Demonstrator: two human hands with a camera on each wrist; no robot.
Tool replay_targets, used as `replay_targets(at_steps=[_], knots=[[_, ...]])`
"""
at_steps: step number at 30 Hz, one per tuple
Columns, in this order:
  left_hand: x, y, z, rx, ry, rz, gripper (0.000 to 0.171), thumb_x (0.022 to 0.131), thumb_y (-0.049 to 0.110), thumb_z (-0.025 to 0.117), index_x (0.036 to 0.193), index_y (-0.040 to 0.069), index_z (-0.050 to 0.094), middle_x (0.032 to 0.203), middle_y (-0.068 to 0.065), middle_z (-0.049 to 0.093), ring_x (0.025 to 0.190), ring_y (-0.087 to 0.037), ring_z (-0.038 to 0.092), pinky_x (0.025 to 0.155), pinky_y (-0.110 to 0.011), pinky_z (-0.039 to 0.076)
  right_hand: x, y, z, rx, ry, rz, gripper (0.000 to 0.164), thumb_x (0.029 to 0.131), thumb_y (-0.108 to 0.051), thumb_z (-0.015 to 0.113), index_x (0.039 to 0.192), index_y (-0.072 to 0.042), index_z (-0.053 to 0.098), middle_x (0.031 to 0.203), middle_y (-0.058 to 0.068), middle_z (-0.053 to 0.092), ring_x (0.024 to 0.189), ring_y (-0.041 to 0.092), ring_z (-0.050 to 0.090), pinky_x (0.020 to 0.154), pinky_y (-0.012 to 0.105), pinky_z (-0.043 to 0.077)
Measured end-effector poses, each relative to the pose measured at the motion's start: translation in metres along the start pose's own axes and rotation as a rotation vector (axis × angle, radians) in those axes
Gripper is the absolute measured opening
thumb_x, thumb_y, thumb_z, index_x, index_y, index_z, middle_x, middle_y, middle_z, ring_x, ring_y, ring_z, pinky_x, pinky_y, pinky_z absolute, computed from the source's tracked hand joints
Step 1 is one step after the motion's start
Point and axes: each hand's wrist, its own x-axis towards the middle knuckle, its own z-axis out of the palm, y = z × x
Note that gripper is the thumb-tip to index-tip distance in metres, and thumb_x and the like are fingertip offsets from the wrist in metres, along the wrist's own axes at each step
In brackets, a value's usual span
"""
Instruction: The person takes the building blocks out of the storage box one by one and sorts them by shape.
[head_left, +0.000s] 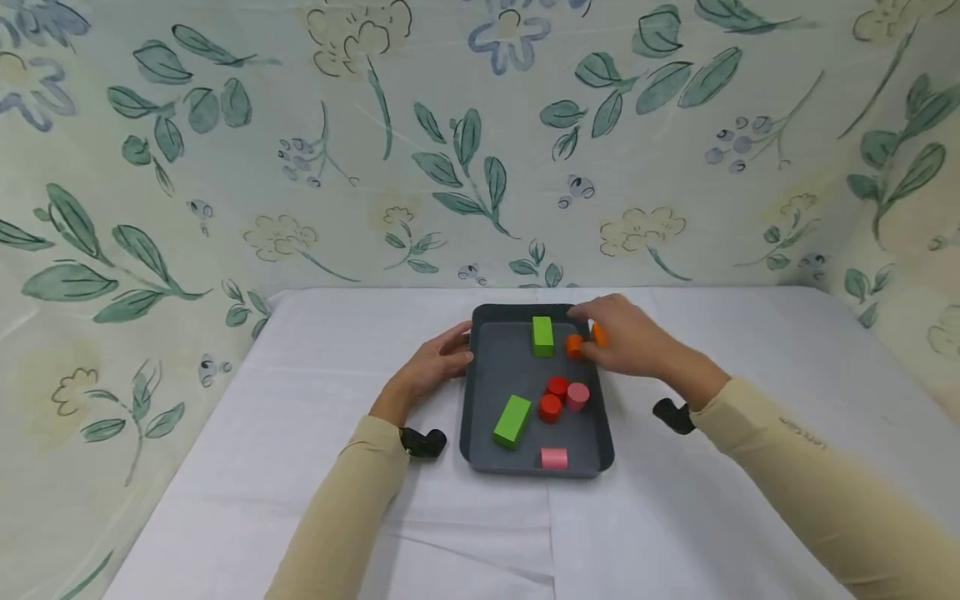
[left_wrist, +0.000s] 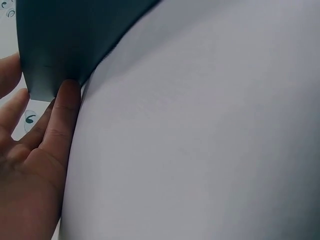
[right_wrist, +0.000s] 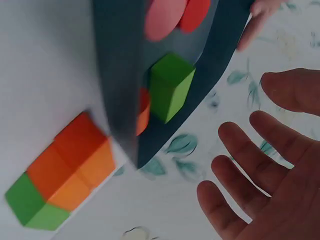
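A dark grey tray lies on the white cloth. My left hand touches its left outer wall, fingers fairly straight, as the left wrist view also shows. Over the tray's far right corner is my right hand; the right wrist view shows its fingers spread, holding nothing. An orange cylinder stands in the tray near the right thumb, beside a green block. Nearer lie another green block, two red cylinders, a pink cylinder and a second pink cylinder on its side.
Outside the tray, on its right, orange blocks sit against a small green block; my right hand mostly hides them in the head view. A flower-patterned cloth hangs behind the table.
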Motion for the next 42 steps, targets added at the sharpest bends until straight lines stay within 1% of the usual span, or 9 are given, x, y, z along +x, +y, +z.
replay_targets(at_steps=[3,6,9,12,16,19,26,35,42], knots=[[0.0,0.0,-0.001,0.0,0.014,-0.009,0.064,0.099,0.013,0.057,0.156,0.028,0.032,0.163,-0.008,0.031,0.147,-0.027,0.039,0.117,-0.046,0.041,0.005,-0.041,0.01,-0.069,-0.035,-0.13,0.04,0.088,-0.015,0.067,0.127,-0.006,0.065,0.124,0.013,0.067,0.114,0.031,0.057,0.096,0.048,0.054],[-0.001,0.0,-0.001,0.001,0.015,-0.02,0.063,0.099,0.013,0.057,0.155,0.03,0.033,0.163,-0.007,0.031,0.148,-0.026,0.038,0.117,-0.046,0.041,0.005,-0.068,0.016,-0.126,-0.108,-0.173,0.039,0.089,-0.02,0.068,0.127,-0.011,0.066,0.124,0.008,0.067,0.112,0.026,0.059,0.092,0.043,0.058],[-0.002,0.0,0.0,0.007,0.012,-0.021,0.064,0.099,0.013,0.057,0.155,0.03,0.032,0.164,-0.008,0.03,0.148,-0.027,0.038,0.118,-0.047,0.04,0.005,-0.086,0.023,-0.171,-0.17,-0.194,0.041,0.091,-0.028,0.069,0.128,-0.012,0.065,0.125,0.007,0.067,0.112,0.025,0.062,0.092,0.044,0.058],[-0.003,0.002,0.001,0.018,0.009,-0.019,0.063,0.099,0.014,0.057,0.155,0.031,0.033,0.163,-0.007,0.031,0.148,-0.026,0.038,0.117,-0.047,0.04,0.004,-0.097,0.029,-0.213,-0.233,-0.173,0.049,0.091,-0.043,0.067,0.131,-0.014,0.064,0.128,0.007,0.066,0.114,0.026,0.062,0.092,0.046,0.058],[-0.003,0.002,0.0,0.022,0.009,-0.019,0.063,0.099,0.016,0.058,0.154,0.033,0.034,0.162,-0.005,0.033,0.147,-0.025,0.04,0.117,-0.047,0.041,0.005,-0.108,0.039,-0.263,-0.325,-0.112,0.071,0.087,-0.063,0.063,0.136,-0.012,0.06,0.135,0.009,0.064,0.121,0.028,0.061,0.096,0.05,0.056],[-0.003,0.001,0.0,0.02,0.001,-0.011,0.064,0.099,0.015,0.058,0.155,0.031,0.033,0.163,-0.007,0.031,0.148,-0.027,0.038,0.117,-0.048,0.04,0.006,-0.114,0.045,-0.3,-0.371,-0.081,0.081,0.082,-0.069,0.064,0.138,-0.01,0.058,0.134,0.008,0.065,0.121,0.027,0.061,0.098,0.049,0.055],[-0.002,0.001,-0.001,0.014,0.003,-0.017,0.064,0.098,0.014,0.059,0.155,0.031,0.034,0.162,-0.006,0.033,0.147,-0.026,0.039,0.117,-0.046,0.042,0.012,-0.118,0.052,-0.296,-0.379,-0.091,0.067,0.078,-0.052,0.079,0.127,-0.01,0.062,0.117,0.004,0.069,0.097,0.02,0.061,0.084,0.039,0.058],[0.0,0.002,-0.001,0.036,-0.008,-0.004,0.064,0.099,0.016,0.058,0.155,0.032,0.033,0.163,-0.007,0.032,0.147,-0.026,0.039,0.116,-0.046,0.043,0.018,-0.109,0.057,-0.13,-0.42,-0.148,0.064,0.081,-0.031,0.081,0.135,-0.011,0.055,0.121,0.003,0.058,0.099,0.016,0.054,0.091,0.035,0.055],[-0.001,0.0,-0.002,0.061,-0.01,0.002,0.064,0.1,0.014,0.056,0.156,0.03,0.031,0.163,-0.008,0.031,0.148,-0.027,0.037,0.117,-0.046,0.042,0.017,-0.109,0.06,-0.085,-0.417,-0.213,0.065,0.081,-0.016,0.079,0.139,-0.008,0.051,0.126,0.005,0.055,0.105,0.017,0.053,0.099,0.034,0.053]])
